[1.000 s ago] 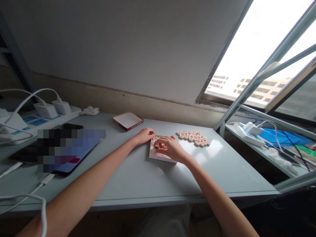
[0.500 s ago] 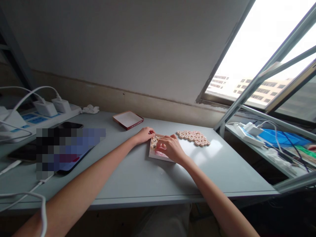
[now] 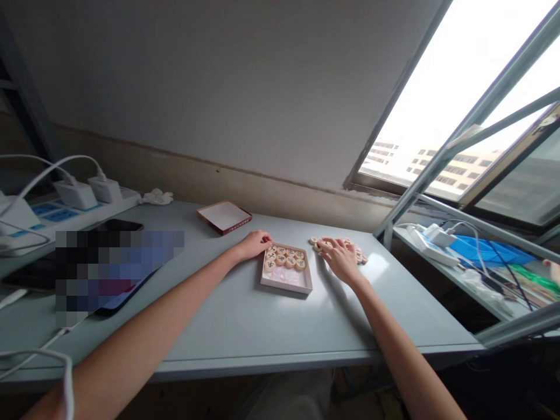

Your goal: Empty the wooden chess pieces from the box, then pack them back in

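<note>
A shallow open box (image 3: 286, 288) lies on the desk with round wooden Chinese chess pieces (image 3: 280, 258) in rows across its far part. Pink lining shows in the near part. My left hand (image 3: 252, 245) has its fingers closed on the box's far left corner. To the right of the box, my right hand (image 3: 342, 261) reaches over a loose cluster of more chess pieces (image 3: 362, 258). Its fingers are apart and bent down onto the pieces, covering much of the cluster. Nothing shows in its grip.
A red-edged box lid (image 3: 225, 217) lies upturned behind my left hand. Phones and a tablet (image 3: 126, 297), partly pixelated, lie at left beside a power strip (image 3: 126, 201) with white cables. Beyond the metal frame at right, a lower shelf holds another power strip (image 3: 431, 248) and a blue tray (image 3: 485, 251).
My right hand has moved from over the box to the loose chess pieces at right, uncovering the rows in the box. My left hand stays at the box corner.
</note>
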`<state>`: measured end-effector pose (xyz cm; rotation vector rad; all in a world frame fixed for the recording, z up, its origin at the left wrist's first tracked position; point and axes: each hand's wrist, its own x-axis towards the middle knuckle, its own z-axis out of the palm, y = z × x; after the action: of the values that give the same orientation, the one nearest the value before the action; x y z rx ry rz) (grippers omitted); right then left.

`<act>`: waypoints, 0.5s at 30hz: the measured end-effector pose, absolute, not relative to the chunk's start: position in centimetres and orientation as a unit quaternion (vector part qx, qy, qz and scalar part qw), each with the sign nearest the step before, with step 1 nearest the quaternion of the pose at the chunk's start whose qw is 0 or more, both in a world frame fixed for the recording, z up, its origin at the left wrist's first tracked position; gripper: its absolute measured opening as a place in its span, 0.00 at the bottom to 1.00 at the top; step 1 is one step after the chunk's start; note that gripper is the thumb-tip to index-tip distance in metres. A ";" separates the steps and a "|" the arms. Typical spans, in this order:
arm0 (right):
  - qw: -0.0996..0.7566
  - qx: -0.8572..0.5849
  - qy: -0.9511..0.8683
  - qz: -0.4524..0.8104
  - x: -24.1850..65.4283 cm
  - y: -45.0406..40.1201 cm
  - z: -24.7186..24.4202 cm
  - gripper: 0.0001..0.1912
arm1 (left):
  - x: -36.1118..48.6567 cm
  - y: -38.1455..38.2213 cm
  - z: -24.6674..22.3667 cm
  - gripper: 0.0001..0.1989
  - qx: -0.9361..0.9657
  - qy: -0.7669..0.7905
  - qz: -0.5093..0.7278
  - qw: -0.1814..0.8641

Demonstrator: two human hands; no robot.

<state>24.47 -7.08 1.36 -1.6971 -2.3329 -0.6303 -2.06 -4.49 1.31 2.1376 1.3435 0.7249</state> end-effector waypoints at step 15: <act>0.165 -0.457 -0.873 -0.042 18.2 -11.0 4.9 0.10 | -2.1 -4.2 0.9 0.13 0.792 0.494 0.264 0.243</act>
<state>18.21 -11.00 4.93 -1.3023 -2.4882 -0.1208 -2.12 -4.22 0.94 2.1641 1.3491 0.7226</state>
